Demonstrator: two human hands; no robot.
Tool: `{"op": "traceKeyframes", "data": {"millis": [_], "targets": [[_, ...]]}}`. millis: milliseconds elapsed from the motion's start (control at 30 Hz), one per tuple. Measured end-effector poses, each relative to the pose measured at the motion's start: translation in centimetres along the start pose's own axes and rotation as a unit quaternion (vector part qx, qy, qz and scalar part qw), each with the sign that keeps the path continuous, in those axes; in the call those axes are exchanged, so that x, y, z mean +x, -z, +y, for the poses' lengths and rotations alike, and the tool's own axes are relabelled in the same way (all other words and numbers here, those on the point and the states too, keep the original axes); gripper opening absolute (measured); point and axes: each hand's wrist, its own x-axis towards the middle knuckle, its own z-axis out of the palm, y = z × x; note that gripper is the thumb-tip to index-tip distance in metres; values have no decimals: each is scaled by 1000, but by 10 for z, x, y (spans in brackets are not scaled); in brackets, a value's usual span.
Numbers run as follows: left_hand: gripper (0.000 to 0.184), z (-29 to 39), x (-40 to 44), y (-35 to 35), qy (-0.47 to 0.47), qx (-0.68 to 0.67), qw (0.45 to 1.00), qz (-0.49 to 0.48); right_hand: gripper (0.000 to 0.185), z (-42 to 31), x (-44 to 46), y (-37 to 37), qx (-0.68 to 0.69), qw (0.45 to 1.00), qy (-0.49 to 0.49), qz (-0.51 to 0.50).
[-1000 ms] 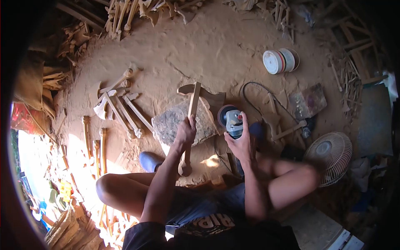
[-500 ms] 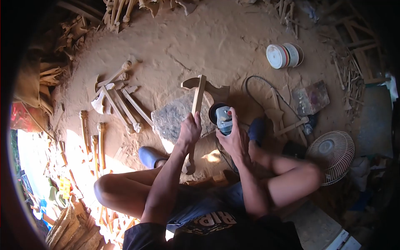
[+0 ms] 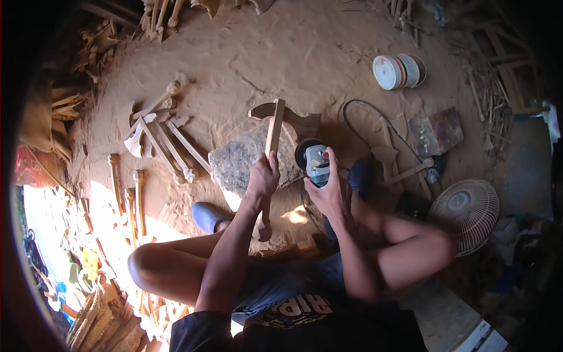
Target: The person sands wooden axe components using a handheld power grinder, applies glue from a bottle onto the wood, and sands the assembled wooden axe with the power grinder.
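Note:
My left hand (image 3: 265, 175) is closed round the handle of a wooden axe-shaped piece (image 3: 274, 132), held upright in view with its curved head away from me and its knobbed end near my lap. Behind it lies a large grey stone block (image 3: 237, 159). My right hand (image 3: 329, 190) grips an angle grinder (image 3: 317, 166), whose round disc is at its left, close to the stone's right edge and just below the right part of the wooden head.
Similar wooden pieces (image 3: 158, 141) lie on the sandy floor at left. A white bucket (image 3: 399, 71), a stained box (image 3: 437, 132), a cable (image 3: 365, 112) and a fan (image 3: 465, 217) are at right. Blue shoes (image 3: 206, 217) flank the stone.
Over the last second the grinder has shifted slightly left and up, with its disc now nearer the stone. The wooden piece has also moved slightly up in view, still in my left hand.

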Motion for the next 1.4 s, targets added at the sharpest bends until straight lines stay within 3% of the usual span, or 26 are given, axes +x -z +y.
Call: {"op": "traceKeyframes", "data": {"millis": [133,233,467,600,700,900,933,1067,1100,1133,1267,1400], "targets": [[49,1,0,0,1,22,1000,4,97,-15,13,4,-39,992,-78,-89],[45,3,-1,2,2,14,1000,6,97,-10,10,-1,-42,996,-55,-53],[45,-2,2,1,9,-7,1000,3,96,-18,-13,10,-55,981,-138,-125],[47,-2,4,11,30,-12,999,-6,96,-8,-22,16,54,993,-82,-59],[46,-5,6,12,59,-23,998,-20,95,0,-15,14,17,999,-39,23],[45,-12,5,8,48,-6,999,-15,96,-5,14,11,34,998,-43,30],[51,-14,5,9,9,20,1000,-16,96,-7,18,9,31,998,-46,21],[45,-6,2,10,63,10,998,-24,96,-17,37,-1,15,999,-41,-9],[45,-5,2,11,61,12,998,-24,97,-18,40,-4,8,999,-38,-16],[45,-3,2,12,60,15,998,-24,96,-12,46,-20,94,995,25,16],[43,3,0,15,44,17,999,-19,96,-29,53,-15,53,997,-30,-47],[43,-2,-1,11,34,18,999,-11,96,-28,56,-22,48,998,13,-24]]}}
